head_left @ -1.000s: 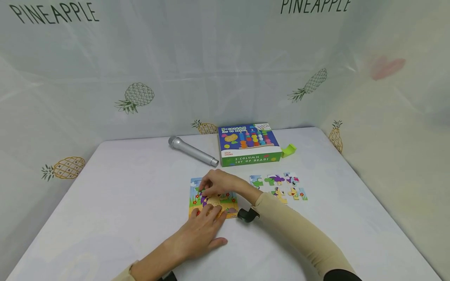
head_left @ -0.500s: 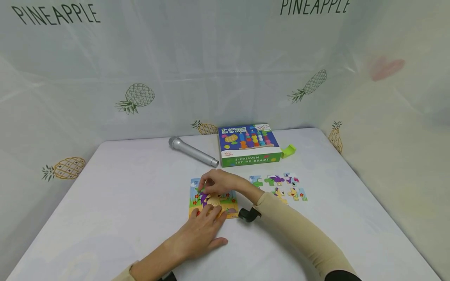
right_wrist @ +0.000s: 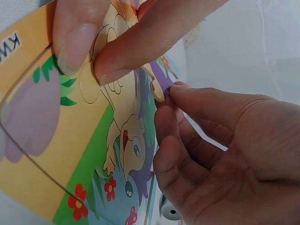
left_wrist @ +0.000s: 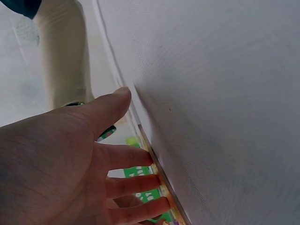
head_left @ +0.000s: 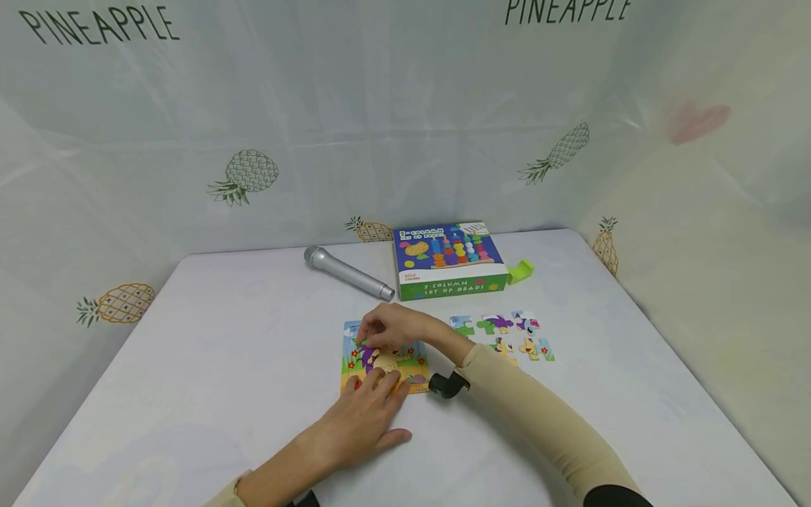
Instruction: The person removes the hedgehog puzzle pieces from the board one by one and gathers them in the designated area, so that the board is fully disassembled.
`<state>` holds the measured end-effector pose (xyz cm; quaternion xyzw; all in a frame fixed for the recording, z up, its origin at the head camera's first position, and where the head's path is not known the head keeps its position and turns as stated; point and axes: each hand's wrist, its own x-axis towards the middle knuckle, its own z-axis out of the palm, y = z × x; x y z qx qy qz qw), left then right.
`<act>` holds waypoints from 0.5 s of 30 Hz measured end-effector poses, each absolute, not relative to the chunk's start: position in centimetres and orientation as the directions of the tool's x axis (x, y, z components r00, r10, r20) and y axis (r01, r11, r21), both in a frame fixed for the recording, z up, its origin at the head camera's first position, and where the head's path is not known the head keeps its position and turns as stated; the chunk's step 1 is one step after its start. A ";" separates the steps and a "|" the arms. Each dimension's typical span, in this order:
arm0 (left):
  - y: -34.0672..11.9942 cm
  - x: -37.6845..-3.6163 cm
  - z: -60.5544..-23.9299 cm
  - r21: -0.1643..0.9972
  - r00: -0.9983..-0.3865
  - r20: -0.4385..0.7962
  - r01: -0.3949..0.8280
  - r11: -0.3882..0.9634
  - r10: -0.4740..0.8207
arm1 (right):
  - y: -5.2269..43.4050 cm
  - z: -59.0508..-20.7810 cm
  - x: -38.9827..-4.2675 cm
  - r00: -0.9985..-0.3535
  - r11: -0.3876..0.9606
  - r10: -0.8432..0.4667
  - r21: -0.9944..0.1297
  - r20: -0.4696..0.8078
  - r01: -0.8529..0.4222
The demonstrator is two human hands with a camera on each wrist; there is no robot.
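Note:
A colourful puzzle board [head_left: 348,360] with a printed cartoon animal lies in the middle of the white table. My left hand [head_left: 360,424] rests on its near edge, fingers spread and fairly straight. Over the board's upper part, my right hand [head_left: 398,326] pinches a puzzle piece [right_wrist: 159,78] between thumb and fingers. That piece is purple and cream with a pale wooden edge; in the right wrist view it stands tilted against the board's picture. Part of the board is hidden under both hands.
Several loose puzzle pieces [head_left: 497,324] lie to the right of the board. Behind are a silver toy microphone [head_left: 348,273], a boxed bead set [head_left: 451,262] and a bright green object [head_left: 520,272]. A pineapple-printed curtain [head_left: 380,105] hangs beyond the table.
Almost nothing differs. My right hand's fingers shift very slightly over the board's upper part, while my left hand stays on the near edge.

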<state>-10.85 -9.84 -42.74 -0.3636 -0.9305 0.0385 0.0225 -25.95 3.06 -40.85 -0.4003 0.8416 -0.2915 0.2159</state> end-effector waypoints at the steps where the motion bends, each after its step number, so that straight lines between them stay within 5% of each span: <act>1: -9.8 -10.8 -42.7 -0.089 -0.735 0.015 0.674 0.734 0.677 | 3.1 -40.9 -26.0 -0.587 0.510 -0.799 -0.665 -0.130 -0.546; 15: -9.8 -10.9 -42.9 -0.104 -0.732 0.035 0.674 0.731 0.680 | 3.2 -40.7 -26.8 -0.638 0.488 -0.769 -0.685 -0.043 -0.541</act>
